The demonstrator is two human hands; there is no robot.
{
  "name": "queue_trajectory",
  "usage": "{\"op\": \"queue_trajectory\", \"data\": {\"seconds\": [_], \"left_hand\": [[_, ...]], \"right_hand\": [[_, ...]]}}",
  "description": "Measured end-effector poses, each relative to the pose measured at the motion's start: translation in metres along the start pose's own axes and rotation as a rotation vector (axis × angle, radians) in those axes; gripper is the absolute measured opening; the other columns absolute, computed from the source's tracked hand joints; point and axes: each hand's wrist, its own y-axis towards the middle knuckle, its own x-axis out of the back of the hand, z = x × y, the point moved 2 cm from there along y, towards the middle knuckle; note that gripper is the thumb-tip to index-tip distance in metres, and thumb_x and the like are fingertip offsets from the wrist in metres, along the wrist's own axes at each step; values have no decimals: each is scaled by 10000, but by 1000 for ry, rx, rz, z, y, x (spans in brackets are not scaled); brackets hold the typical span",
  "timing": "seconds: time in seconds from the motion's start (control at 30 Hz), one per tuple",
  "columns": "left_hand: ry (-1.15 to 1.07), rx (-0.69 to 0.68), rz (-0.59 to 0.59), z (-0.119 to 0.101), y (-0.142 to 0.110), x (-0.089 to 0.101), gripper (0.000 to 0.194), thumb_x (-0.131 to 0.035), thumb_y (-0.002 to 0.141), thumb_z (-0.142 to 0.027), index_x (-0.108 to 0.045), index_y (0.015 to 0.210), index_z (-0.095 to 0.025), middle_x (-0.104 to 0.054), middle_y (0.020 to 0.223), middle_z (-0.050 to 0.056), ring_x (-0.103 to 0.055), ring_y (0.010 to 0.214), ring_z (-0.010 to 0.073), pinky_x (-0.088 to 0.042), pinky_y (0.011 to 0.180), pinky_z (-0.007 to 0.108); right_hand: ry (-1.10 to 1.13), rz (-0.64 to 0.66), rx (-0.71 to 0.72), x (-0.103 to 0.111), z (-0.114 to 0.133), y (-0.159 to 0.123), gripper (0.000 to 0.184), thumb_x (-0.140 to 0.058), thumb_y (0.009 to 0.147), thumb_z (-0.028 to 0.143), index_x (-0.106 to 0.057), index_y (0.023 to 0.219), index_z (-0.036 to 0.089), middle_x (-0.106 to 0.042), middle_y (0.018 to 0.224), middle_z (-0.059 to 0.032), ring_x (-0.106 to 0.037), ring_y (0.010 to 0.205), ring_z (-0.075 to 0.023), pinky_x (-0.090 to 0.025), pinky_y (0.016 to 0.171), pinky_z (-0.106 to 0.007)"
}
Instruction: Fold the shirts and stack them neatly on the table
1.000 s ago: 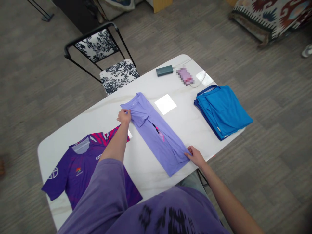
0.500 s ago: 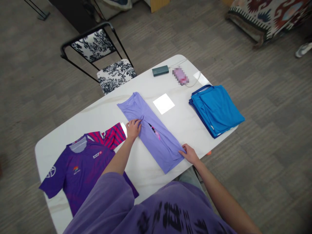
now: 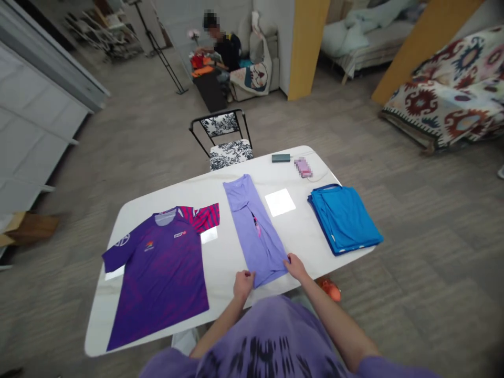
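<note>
A lavender T-shirt (image 3: 244, 226), folded into a long narrow strip, lies on the white table (image 3: 220, 294). A slit in its upper layer shows a bit of black and pink print. At the strip's near left corner, my left hand (image 3: 243, 285) is closed with its fingertips on the fabric edge. My right hand (image 3: 297, 268) pinches the near right corner. Left of the strip, a purple jersey (image 3: 165, 278) with a red-striped sleeve lies spread flat. Blue folded clothes (image 3: 346, 218) are stacked at the table's right end.
Toward the far edge lie a dark green box (image 3: 281, 158) and a blurred pink phone-like item (image 3: 303, 167) with a cable. A patterned chair (image 3: 230, 152) stands beyond the table. Farther back, a person (image 3: 224, 52) sits near a sofa. Something orange (image 3: 329, 290) is below the table's near edge.
My left hand has left the middle of the lavender shirt and come down to its near left corner. My right hand stays at the right corner. The view has tilted up, showing more of the room.
</note>
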Motion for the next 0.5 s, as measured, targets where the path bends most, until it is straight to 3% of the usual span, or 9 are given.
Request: {"op": "queue_trajectory", "data": {"seconds": [0.13, 0.27, 0.4, 0.5], "left_hand": [[-91, 23, -87, 1, -32, -24, 144, -691, 862, -456, -628, 839, -329, -765, 1018, 145, -780, 1133, 368, -575, 1038, 513], [-208, 22, -155, 5, -54, -37, 212, -709, 851, -452, -622, 987, -315, -713, 846, 68, -789, 981, 336, -586, 950, 479], [-331, -53, -171, 19, -85, -47, 404, -651, 906, -463, -608, 1265, -284, -699, 849, 5, -754, 861, 254, -578, 887, 396], [-393, -125, -143, 33, -109, -46, 363, -654, 907, -447, -682, 1214, -256, -689, 858, 0, -725, 863, 225, -569, 885, 358]], "right_hand": [[11, -8, 70, 11, 2, -23, 54, -603, 917, 282, -593, 967, 265, -650, 785, 4, -661, 769, -225, -448, 745, -293], [30, 18, 177, 26, 0, -41, 319, -522, 927, 272, -632, 1227, 278, -659, 770, 30, -692, 735, -236, -512, 754, -314], [18, 70, 318, 41, 1, -66, 325, -546, 886, 244, -694, 1174, 265, -766, 1067, -47, -746, 1056, -256, -574, 994, -385], [-15, 112, 390, 48, 0, -97, 439, -644, 785, 186, -706, 1214, 253, -746, 1262, -86, -704, 1250, -279, -547, 1123, -425]]}}
